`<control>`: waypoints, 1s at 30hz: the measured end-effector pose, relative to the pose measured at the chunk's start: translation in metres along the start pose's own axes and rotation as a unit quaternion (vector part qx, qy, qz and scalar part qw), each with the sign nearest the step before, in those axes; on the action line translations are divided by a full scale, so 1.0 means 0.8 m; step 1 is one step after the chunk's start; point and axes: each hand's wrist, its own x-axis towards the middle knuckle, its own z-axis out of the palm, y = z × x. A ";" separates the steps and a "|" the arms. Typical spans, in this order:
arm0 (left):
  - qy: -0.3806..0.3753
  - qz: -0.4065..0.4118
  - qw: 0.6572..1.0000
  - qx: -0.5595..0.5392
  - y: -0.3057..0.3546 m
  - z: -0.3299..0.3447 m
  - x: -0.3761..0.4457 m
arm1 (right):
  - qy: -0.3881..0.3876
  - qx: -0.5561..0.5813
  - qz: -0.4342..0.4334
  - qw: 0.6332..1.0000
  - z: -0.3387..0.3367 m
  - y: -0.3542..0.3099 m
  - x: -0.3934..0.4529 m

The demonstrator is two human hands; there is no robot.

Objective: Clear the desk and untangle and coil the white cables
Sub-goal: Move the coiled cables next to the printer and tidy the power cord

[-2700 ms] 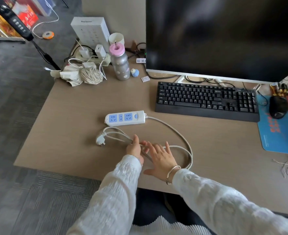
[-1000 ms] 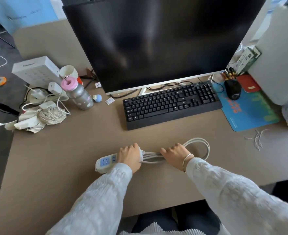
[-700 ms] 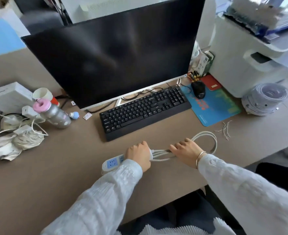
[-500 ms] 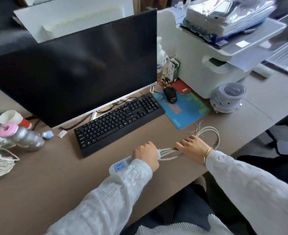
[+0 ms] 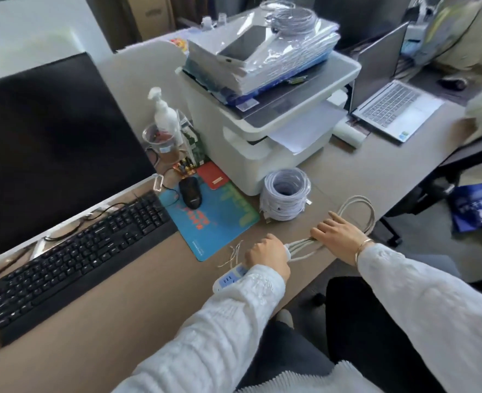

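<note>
Gripping the end of a white power strip where its cord leaves it, a person's left hand is clenched round the strip at the front edge of the bench. Left of those fingers lie a black keyboard and a dark monitor; just beyond them sit a blue mouse pad with a black mouse and a few loose white ties. Running right from the left hand, the white cable is gathered in several parallel strands that pass under the right hand, whose fingers curl down over the bundle and hold it against the bench. A loop of cable sticks out past that hand. Behind the right hand stand a coiled stack of pale cables and a white printer piled with papers.
</note>
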 end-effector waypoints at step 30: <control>0.172 0.077 0.980 0.058 0.042 0.091 0.093 | -0.112 0.046 0.031 0.992 0.124 0.188 0.063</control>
